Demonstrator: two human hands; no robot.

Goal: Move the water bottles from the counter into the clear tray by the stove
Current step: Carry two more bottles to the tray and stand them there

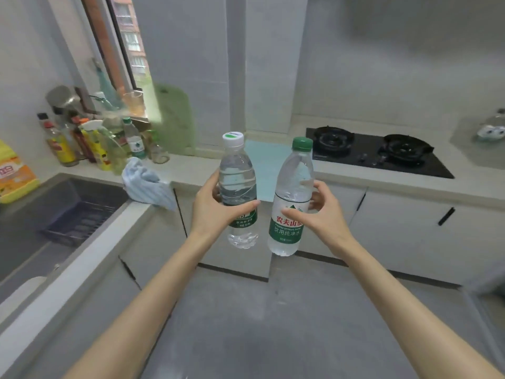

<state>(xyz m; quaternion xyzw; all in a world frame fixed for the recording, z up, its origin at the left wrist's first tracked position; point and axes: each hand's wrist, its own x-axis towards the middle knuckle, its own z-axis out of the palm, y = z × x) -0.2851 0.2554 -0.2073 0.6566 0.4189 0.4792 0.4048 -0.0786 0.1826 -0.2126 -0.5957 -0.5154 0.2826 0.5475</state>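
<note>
Grip status: left hand (216, 206) curls round the white-capped bottle (237, 170) at mid-body; right hand (319, 212) clasps the green-capped bottle (293, 173) at its label's top edge. Both bottles are held clear of the counter (410, 184), side by side, long axes near vertical. Stove (377, 154) lies ahead and right of the grips, nearer the right hand. Pale blue patch (262, 165) — possibly the tray — lies straight ahead.
</note>
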